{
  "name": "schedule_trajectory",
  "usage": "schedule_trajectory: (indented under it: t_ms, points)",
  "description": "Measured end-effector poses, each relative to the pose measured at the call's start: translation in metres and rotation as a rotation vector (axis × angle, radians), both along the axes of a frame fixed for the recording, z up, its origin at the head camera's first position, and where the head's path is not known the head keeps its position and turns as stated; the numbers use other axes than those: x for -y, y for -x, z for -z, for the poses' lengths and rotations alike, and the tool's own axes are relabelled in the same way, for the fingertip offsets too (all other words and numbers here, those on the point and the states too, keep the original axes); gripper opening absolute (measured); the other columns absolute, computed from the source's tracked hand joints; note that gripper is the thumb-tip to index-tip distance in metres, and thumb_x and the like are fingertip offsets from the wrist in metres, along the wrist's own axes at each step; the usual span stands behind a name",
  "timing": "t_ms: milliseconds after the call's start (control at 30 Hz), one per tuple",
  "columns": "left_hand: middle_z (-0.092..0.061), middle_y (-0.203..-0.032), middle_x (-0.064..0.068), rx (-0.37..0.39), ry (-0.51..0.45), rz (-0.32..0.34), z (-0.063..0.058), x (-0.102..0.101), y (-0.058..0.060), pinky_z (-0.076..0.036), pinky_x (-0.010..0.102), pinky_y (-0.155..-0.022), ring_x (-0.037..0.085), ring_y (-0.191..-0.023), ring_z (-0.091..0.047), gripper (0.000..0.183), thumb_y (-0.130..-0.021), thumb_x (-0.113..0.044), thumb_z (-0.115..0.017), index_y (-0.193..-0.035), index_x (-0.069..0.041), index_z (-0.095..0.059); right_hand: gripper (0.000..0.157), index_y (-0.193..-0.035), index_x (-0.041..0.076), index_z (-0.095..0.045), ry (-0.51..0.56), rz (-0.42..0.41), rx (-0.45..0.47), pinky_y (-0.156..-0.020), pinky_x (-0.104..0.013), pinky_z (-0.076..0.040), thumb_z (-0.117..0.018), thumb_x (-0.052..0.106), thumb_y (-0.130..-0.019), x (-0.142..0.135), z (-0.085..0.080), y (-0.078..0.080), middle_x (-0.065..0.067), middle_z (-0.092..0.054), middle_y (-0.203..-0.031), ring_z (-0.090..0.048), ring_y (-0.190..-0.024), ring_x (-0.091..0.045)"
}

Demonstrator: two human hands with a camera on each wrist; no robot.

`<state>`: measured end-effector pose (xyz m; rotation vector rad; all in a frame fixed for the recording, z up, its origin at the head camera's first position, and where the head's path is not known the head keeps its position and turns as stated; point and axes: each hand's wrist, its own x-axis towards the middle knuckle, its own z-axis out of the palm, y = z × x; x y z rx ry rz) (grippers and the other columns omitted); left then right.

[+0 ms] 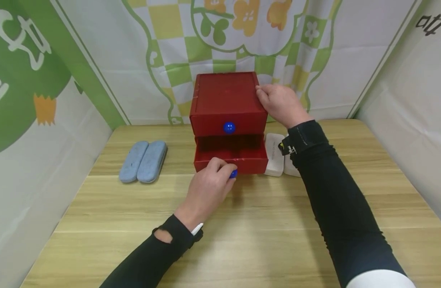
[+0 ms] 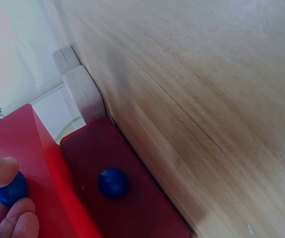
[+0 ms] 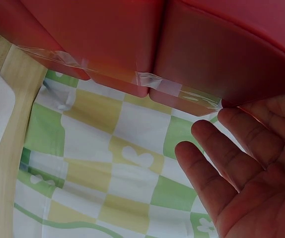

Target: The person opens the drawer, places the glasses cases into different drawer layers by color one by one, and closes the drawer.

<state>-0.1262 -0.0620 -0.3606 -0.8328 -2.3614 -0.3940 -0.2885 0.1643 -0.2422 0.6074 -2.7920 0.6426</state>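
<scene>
At work over a wooden table (image 1: pixel 278 224), with two blue cases (image 1: pixel 142 162) side by side at far left; clamping a round blue knob (image 1: pixel 234 174) between thumb and fingertips of the left hand (image 1: pixel 207 190), at the front of a middle drawer (image 1: pixel 252 166) standing open in a red cabinet (image 1: pixel 225 94); near the table's back edge, before a checkered curtain (image 1: pixel 175 66); directly above a closed bottom drawer (image 2: pixel 132 210) in the left wrist view, and beneath a closed top drawer (image 1: pixel 209 126) in the head view; just beside two whitish cases (image 1: pixel 275 156) along the cabinet's right side, partly hidden by a black sleeve (image 1: pixel 339 216); touching the cabinet's upper right edge with the right hand (image 1: pixel 283 104), with lower fingers loosely extended and slightly apart in the right wrist view.
</scene>
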Motion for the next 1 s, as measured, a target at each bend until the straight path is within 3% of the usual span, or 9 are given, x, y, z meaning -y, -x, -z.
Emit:
schedule_trajectory:
  t_ms: [300,1000]
  points:
    - [-0.058,-0.101,0.007,0.005,-0.002,-0.009,-0.0006,0.0003,-0.0048,-0.055,0.024,-0.075,0.014,-0.083,-0.06,0.034,-0.085,-0.025,-0.074,-0.114,-0.008,-0.069,0.047,-0.138,0.011,-0.057,0.009,-0.012,-0.02,-0.089,-0.042,-0.045,-0.034,0.035,-0.105,0.0002,0.0011,-0.001,-0.008,-0.055,-0.14,-0.057,-0.117,-0.024]
    - [-0.058,-0.1,0.006,-0.021,0.013,-0.003,-0.0003,0.0004,-0.0087,-0.054,0.023,-0.073,0.012,-0.081,-0.06,0.032,-0.086,-0.026,-0.072,-0.114,-0.01,-0.068,0.048,-0.142,0.011,-0.053,0.005,0.007,-0.017,-0.103,-0.045,-0.043,-0.036,0.034,-0.104,0.001,0.0004,0.0002,-0.011,-0.055,-0.14,-0.054,-0.123,-0.026]
